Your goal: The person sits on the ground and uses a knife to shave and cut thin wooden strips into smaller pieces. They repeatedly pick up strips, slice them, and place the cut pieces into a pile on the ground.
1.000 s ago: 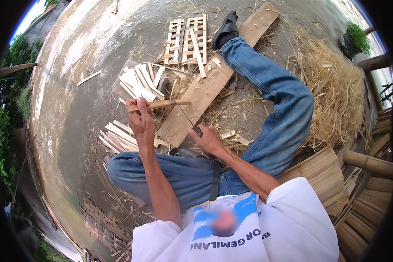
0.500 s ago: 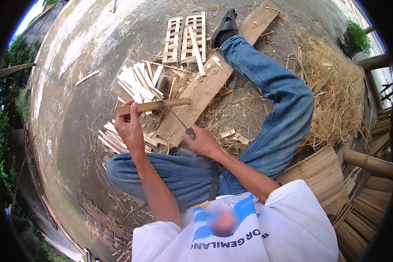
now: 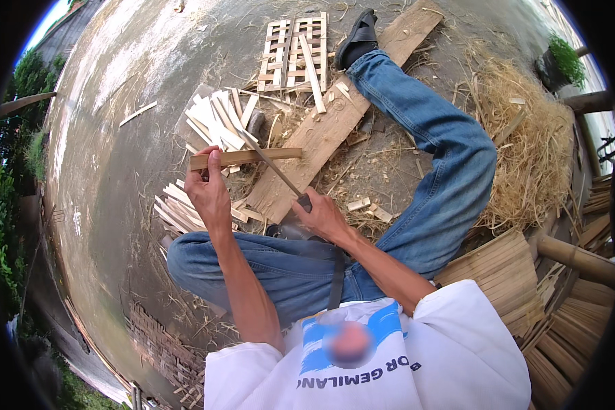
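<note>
My left hand is closed around the left end of a flat bamboo strip, thumb on top. The strip's far end reaches right, over a long wooden plank on the ground. In my right hand is a knife, gripped by its dark handle. Its long narrow blade slants up and left, crossing the strip near the middle. Whether the edge bites into the strip, I cannot tell. Behind the strip lies a fanned bundle of pale split strips, and more strips lie by my left knee.
A slatted wooden lattice lies beyond the bundle, one loose strip across it. My right leg stretches beside the plank. Curly shavings are heaped at right, near a bamboo pole and a slatted mat. Wood chips litter the ground.
The knife's blade has moved up and left, now showing its broad side and reaching past the strip. The strip in my left hand has tilted slightly, its right end a little higher.
</note>
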`<control>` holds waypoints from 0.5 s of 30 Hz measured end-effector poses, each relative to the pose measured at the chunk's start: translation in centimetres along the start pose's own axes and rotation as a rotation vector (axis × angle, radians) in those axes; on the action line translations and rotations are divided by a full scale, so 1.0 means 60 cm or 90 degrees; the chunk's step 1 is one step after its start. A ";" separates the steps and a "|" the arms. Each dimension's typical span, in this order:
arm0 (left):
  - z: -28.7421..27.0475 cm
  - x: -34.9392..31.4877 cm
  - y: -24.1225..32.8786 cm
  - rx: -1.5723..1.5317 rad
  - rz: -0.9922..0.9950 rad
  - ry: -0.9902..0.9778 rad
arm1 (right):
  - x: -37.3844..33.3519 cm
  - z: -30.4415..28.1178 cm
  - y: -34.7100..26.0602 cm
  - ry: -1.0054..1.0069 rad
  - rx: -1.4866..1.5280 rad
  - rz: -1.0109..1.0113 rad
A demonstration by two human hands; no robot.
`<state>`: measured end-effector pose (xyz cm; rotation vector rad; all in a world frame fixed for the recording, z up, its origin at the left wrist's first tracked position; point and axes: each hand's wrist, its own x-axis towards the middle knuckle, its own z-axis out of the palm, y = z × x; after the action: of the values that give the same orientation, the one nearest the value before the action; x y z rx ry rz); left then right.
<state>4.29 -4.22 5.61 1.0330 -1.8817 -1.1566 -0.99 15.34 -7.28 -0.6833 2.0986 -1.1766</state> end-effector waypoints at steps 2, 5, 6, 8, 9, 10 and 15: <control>0.002 0.012 0.006 -0.002 0.010 0.018 | 0.033 0.005 0.063 0.033 0.054 0.114; 0.006 0.011 -0.007 -0.009 -0.010 0.003 | 0.026 0.001 0.104 0.003 0.103 0.195; 0.011 0.011 -0.003 -0.034 -0.017 0.007 | 0.023 0.007 0.106 0.003 0.102 0.202; 0.028 0.004 0.005 -0.084 -0.031 0.013 | 0.017 0.019 0.117 0.006 0.100 0.218; 0.044 0.010 0.001 -0.084 -0.042 -0.013 | 0.026 0.029 0.154 0.059 0.074 0.173; 0.055 0.007 -0.026 -0.165 -0.051 -0.029 | 0.025 0.027 0.140 0.019 0.098 0.204; 0.135 0.000 -0.128 -0.261 -0.136 -0.164 | 0.020 -0.004 0.086 -0.078 0.136 0.255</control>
<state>-0.55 -3.39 -4.39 0.8972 -1.6440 -1.7848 -2.63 17.06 -12.01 -0.2156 1.8609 -1.0788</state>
